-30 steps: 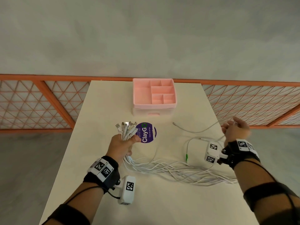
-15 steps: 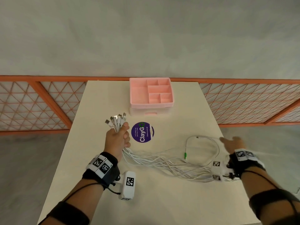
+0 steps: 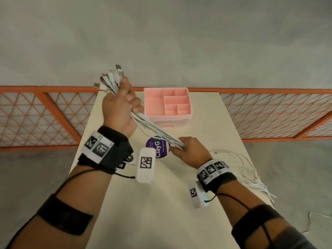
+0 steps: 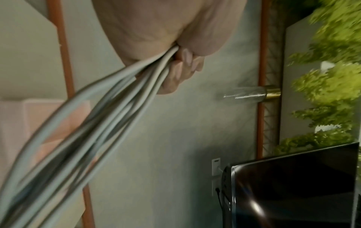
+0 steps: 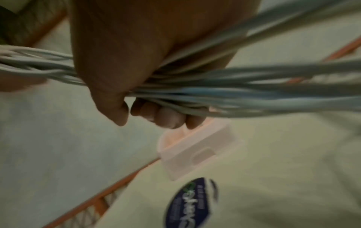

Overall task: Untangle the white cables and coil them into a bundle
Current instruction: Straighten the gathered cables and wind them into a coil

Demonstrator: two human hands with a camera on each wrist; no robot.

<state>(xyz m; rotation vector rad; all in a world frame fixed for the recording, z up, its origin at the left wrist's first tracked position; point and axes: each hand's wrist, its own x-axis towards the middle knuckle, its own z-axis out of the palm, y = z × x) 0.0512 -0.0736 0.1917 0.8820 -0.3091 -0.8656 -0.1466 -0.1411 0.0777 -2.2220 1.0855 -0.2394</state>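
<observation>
My left hand [image 3: 122, 106] is raised above the table and grips a bunch of several white cables [image 3: 154, 131] just below their plug ends [image 3: 110, 78], which fan out above the fist. The bunch runs taut down and right to my right hand [image 3: 186, 150], whose fingers curl round it lower down. Behind the right wrist the loose cable tails [image 3: 251, 178] trail over the table's right edge. The left wrist view shows the cables [image 4: 109, 117] leaving the left hand [image 4: 179, 61]. In the right wrist view the cables [image 5: 215, 91] pass through the right hand [image 5: 136, 92].
A pink compartment organizer [image 3: 168, 103] stands at the back of the cream table [image 3: 215, 126]. A round purple "ClayG" container [image 3: 158, 150] lies just under the stretched cables. Orange mesh railings [image 3: 45, 115] flank the table. A dark screen [image 4: 293, 185] shows in the left wrist view.
My left hand has lifted the plug ends high off the table. My right hand has moved left from the table's right side and taken hold of the bunch, pulling it straight.
</observation>
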